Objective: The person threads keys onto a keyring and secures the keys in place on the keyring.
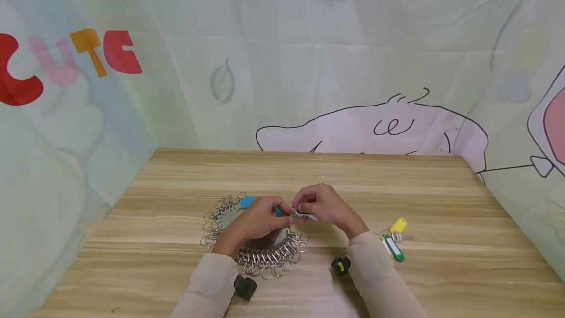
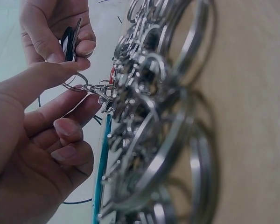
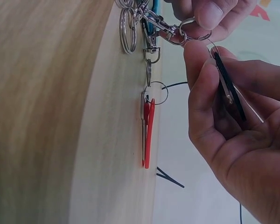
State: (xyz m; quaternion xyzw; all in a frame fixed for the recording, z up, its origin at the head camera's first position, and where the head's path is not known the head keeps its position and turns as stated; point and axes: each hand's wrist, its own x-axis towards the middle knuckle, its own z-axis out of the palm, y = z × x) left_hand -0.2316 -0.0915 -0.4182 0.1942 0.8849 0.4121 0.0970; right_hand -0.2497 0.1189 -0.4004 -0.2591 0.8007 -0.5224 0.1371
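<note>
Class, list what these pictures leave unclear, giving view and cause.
Head view: part of the grey plate, hidden by the left hand.
Head view: any writing on the green tag, too small.
Left wrist view: detail of nearest metal rings, blurred.
Right wrist view: the face of the black tag, edge-on in the right hand.
Right wrist view: most of the left hand, cut off by top edge.

Pale cartoon-printed fabric (image 1: 282,67) hangs behind a wood-grain table (image 1: 309,171).

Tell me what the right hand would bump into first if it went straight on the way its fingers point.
Likely the metal ring that the left hand pinches, just ahead of the right hand; depth is unclear, so the left fingertips could come first.
</note>
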